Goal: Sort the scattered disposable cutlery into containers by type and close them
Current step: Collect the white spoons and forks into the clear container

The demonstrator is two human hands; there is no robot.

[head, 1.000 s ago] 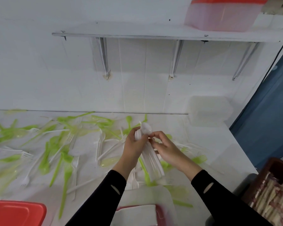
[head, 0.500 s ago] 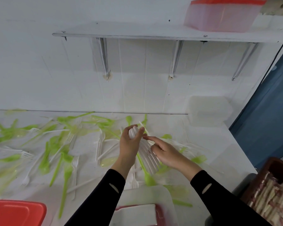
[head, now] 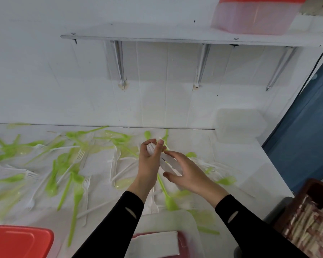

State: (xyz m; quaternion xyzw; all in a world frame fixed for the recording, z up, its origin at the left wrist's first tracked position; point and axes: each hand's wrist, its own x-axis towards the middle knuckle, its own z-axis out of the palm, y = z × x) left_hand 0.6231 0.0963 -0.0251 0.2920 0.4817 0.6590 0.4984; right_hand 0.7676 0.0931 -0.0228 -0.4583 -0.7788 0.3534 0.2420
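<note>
Hands meet above a white desk (head: 241, 164), seen from my own head looking down. My left hand (head: 148, 164) has its fingers and thumb curled round the top end of a bundle of white cutlery (head: 169, 162), gripping it firmly. The bundle slants down from that hand towards my right. Whether it is made up of spoons, forks or knives I cannot tell, as it is blurred.

My right hand (head: 188, 174) is mostly open. Its fingers are spread and nearly straight, laid along the lower part of the bundle, with the thumb held out below. I cannot tell whether the thumb touches the bundle.

Below both hands and well out past my left hand, green cutlery (head: 76, 192) and white forks (head: 86, 183) lie scattered across the desk, crossing one another. More pieces lie just beyond my right hand.

Nearer to me than my hands, between my black sleeves, sits a clear container (head: 185, 216). A red lid (head: 17, 241) lies well to the left of it at the desk's near edge. Beyond my right hand, against the wall, stands a cloudy lidded container (head: 239, 123). High above my hands, a wall shelf (head: 157, 34) carries a pink tub with a red lid (head: 254, 15).
</note>
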